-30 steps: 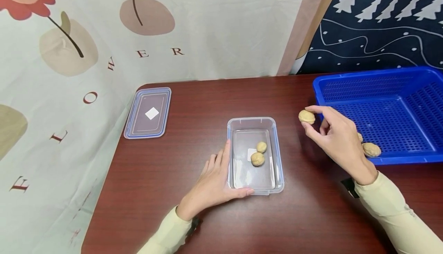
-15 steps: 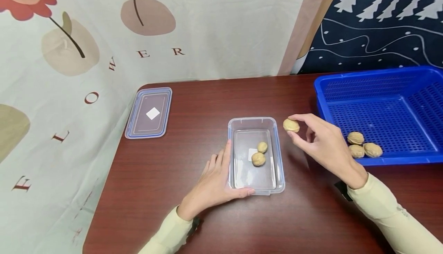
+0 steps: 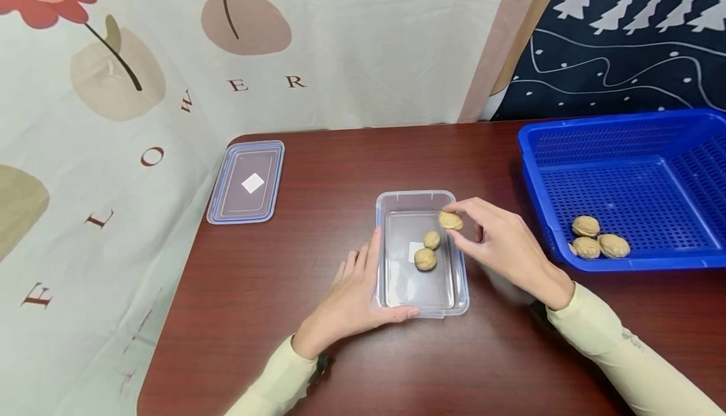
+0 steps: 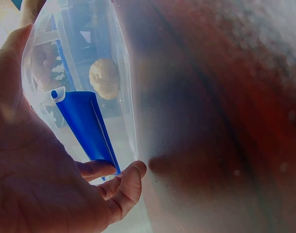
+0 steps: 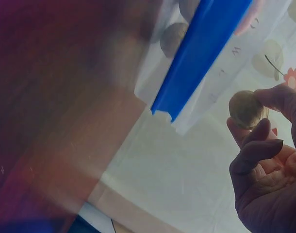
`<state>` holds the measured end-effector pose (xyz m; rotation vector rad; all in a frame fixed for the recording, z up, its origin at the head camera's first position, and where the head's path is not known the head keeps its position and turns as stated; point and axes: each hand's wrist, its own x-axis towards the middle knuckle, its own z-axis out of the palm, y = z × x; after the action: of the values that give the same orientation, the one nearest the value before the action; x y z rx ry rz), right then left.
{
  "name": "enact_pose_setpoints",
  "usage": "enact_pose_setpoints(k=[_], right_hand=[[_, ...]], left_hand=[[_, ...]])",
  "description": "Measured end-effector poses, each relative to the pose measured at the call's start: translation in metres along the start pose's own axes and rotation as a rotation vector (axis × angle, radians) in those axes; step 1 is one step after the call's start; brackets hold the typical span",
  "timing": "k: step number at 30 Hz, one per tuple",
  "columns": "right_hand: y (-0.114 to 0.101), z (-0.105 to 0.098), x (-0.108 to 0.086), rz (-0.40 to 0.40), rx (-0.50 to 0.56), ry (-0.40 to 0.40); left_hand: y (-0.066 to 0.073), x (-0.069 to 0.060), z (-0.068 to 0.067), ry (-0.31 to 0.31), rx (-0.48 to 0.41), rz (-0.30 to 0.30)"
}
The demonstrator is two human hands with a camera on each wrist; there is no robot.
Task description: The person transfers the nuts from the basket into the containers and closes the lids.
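Note:
A clear plastic box [image 3: 408, 290] stands on the table with two walnuts [image 3: 425, 259] inside, close together. The left hand [image 3: 351, 296] holds the box at its left side and near corner, thumb along the near rim and fingers along the side. Above the box's right rim, the right hand [image 3: 505, 246] pinches a walnut [image 3: 450, 220] between thumb and fingertips. In the right wrist view that walnut [image 5: 247, 109] shows in the fingers. The left wrist view shows the palm beside the box wall, with a walnut [image 4: 104, 78] seen through it.
A blue basket [image 3: 652, 263] with several walnuts [image 3: 614, 246] in its near left corner stands at the right. A clear lid with a blue seal [image 3: 246, 205] lies at the far left of the table [image 3: 329, 170]. Printed cloths hang behind the table.
The right hand has carried its walnut leftward from beside the basket to above the box's right rim, uncovering the walnuts in the basket. The left hand keeps its hold on the box.

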<state>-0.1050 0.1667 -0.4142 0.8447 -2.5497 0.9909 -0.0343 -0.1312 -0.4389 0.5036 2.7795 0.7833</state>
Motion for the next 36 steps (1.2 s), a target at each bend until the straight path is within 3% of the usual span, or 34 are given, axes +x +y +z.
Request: enact_pose_setpoints(k=[12, 22, 36], right_hand=[[-0.001, 0.018, -0.005, -0.031, -0.008, -0.087], [-0.001, 0.020, -0.009, -0.038, -0.059, -0.224], [0.002, 0.023, -0.014, -0.008, -0.017, -0.225]], left_hand=[[0.001, 0.002, 0.000, 0.001, 0.002, 0.003], [0.002, 0.001, 0.000, 0.003, -0.001, 0.004], [0.001, 0.000, 0.000, 0.005, 0.008, 0.001]])
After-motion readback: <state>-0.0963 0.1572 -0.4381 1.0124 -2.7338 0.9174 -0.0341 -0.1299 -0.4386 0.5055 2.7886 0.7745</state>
